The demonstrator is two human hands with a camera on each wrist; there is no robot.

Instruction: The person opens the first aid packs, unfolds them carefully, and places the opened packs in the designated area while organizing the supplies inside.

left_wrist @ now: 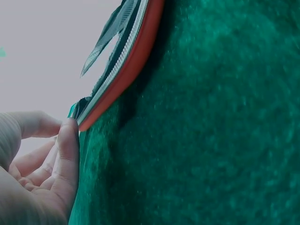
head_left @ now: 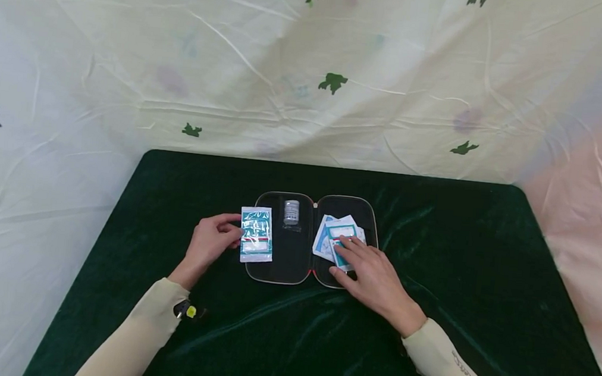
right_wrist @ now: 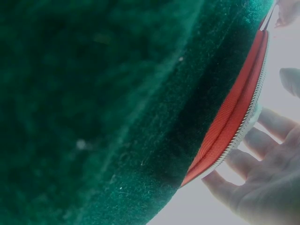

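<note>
An unfolded zip case [head_left: 289, 270] with a black inside and red outer shell lies on the table. My left hand [head_left: 209, 241] pinches the left edge of a teal-and-white sealed packet [head_left: 257, 235], which overlaps the case's left half. In the left wrist view, thumb and finger [left_wrist: 68, 150] meet at the packet's edge beside the zip. My right hand [head_left: 371, 272] lies over the right half, its fingers extended and spread on another teal-and-white packet [head_left: 341, 231]. Under that one are blue-and-white packets [head_left: 322, 243], partly covered.
A small clear bottle [head_left: 291, 211] with a pale label sits in the left half of the case, near its top. Dark green velvet cloth [head_left: 287, 342] covers the table. A pale curtain with green leaf shapes [head_left: 333, 83] hangs behind the far edge.
</note>
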